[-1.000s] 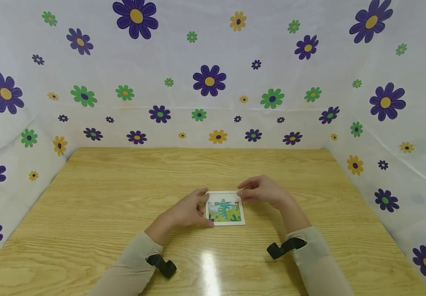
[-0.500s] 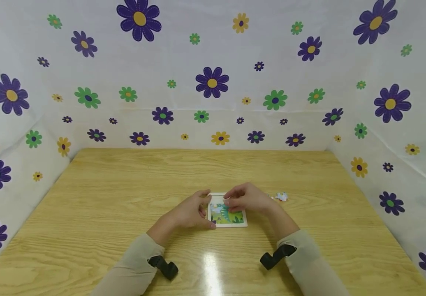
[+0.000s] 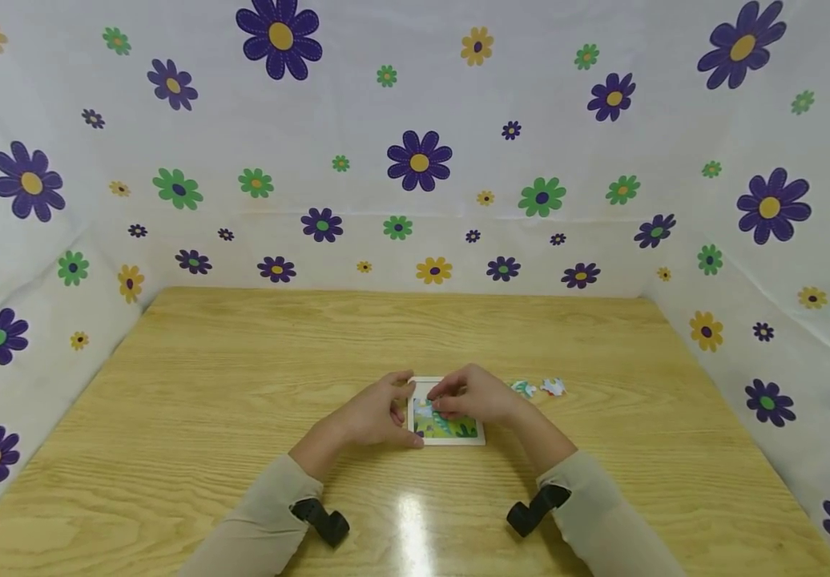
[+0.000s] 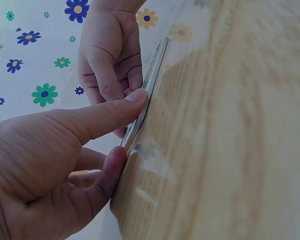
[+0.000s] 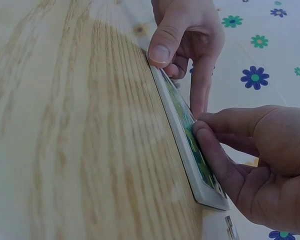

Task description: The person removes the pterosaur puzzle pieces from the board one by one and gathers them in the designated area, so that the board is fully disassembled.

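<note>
1. Puzzle tray (image 3: 451, 433) lies flat on the wooden table (image 3: 242, 385), near its front middle
2. Left hand (image 3: 372, 417) pinches the tray's left edge
3. Right hand (image 3: 476, 394) rests curled fingertips on the picture; two loose pieces (image 3: 539, 389) lie just right

On the bench (image 3: 206, 385), the left hand (image 3: 372, 415) grips the puzzle tray (image 3: 448, 433) at its 9 o'clock edge; the right hand (image 3: 474, 394) pinches over its picture; two loose pieces (image 3: 539, 388) lie at 3 o'clock.

Staged recording booth: wooden table (image 3: 242, 385) inside flower-print sheet walls (image 3: 170, 120).
</note>
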Tool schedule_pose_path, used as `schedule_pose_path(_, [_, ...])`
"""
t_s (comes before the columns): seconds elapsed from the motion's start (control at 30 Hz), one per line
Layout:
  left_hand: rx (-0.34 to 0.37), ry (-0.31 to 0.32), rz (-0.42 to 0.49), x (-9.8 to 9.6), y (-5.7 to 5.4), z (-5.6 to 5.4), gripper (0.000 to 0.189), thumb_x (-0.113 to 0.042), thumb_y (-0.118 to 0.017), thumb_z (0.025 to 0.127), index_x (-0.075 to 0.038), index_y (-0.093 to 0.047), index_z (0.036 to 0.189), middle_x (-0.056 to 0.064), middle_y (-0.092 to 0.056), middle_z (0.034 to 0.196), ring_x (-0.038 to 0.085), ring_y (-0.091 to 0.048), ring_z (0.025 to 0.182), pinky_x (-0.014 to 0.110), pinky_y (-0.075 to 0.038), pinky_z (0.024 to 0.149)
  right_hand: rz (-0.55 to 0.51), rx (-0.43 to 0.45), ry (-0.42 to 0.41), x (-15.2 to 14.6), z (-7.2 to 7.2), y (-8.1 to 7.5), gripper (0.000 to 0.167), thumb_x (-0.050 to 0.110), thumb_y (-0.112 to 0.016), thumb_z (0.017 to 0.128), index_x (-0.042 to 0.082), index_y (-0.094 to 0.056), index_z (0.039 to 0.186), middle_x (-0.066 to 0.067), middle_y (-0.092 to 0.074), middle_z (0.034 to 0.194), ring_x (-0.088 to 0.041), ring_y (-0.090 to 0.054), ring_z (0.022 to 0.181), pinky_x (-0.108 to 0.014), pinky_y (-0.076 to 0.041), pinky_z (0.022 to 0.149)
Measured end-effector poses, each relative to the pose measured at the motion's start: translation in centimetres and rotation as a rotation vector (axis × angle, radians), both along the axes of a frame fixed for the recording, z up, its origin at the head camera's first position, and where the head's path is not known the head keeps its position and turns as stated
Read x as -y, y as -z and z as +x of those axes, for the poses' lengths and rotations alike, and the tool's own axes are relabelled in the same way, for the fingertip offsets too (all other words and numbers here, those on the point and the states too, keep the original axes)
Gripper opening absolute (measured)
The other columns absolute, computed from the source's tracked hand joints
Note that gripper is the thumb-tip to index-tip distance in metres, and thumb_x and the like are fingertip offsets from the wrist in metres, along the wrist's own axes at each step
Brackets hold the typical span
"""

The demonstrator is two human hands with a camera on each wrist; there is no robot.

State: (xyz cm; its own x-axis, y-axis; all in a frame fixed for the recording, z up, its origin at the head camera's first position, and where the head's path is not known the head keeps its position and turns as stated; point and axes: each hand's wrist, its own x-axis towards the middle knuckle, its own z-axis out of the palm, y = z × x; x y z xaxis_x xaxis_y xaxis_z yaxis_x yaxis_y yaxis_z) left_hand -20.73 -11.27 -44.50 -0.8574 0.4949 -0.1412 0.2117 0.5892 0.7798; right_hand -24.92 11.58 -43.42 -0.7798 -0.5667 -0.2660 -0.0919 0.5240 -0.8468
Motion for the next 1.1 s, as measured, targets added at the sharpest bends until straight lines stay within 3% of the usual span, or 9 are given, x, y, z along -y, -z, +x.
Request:
schedule_pose_path(0.3, [-0.009, 0.015, -0.006, 0.0, -0.1, 0.1, 0.095, -0.028, -0.088, 0.078, 0.003, -0.037, 0.152, 0.01, -0.021, 0.166, 0.011, -0.054, 0.08, 0.023, -0.046, 0.07, 0.085, -0.054, -0.024, 1.1, 0.6, -1.4, 0.014, 0.009, -0.068, 0.095, 0.0, -0.072, 0.105, -0.007, -0.071, 0.092, -0.014, -0.065, 0.076, -0.029, -0.057, 0.073])
schedule_pose_path(0.47, [0.007, 0.008, 0.013, 0.0, -0.1, 0.2, 0.102, -0.027, -0.088, 0.077, 0.002, -0.029, 0.155, 0.015, -0.028, 0.163, 0.012, -0.053, 0.078, 0.023, -0.045, 0.069, 0.086, -0.044, -0.009, 1.5, 1.0, -1.6, 0.009, 0.004, -0.071, 0.091, -0.001, -0.068, 0.097, -0.008, -0.067, 0.085, -0.014, -0.064, 0.073, -0.027, -0.055, 0.068])
schedule_pose_path(0.8, [-0.011, 0.006, -0.003, 0.0, -0.1, 0.3, 0.096, -0.029, -0.088, 0.077, 0.004, -0.037, 0.152, 0.013, -0.025, 0.165, 0.012, -0.053, 0.081, 0.022, -0.045, 0.07, -0.007, -0.039, -0.008, 1.2, 1.1, -0.8, 0.006, 0.003, -0.066, 0.094, 0.0, -0.065, 0.099, -0.009, -0.066, 0.084, -0.015, -0.063, 0.073, -0.028, -0.054, 0.069])
schedule_pose_path(1.1, [-0.009, 0.016, 0.0, -0.2, -0.3, 0.2, 0.095, -0.028, -0.088, 0.078, 0.004, -0.037, 0.152, 0.013, -0.024, 0.164, 0.012, -0.054, 0.086, 0.022, -0.046, 0.073, -0.065, 0.021, 0.034, 1.1, 1.3, -0.6, 0.009, 0.0, -0.06, 0.098, -0.005, -0.063, 0.105, -0.013, -0.067, 0.09, -0.015, -0.067, 0.074, -0.03, -0.059, 0.071])
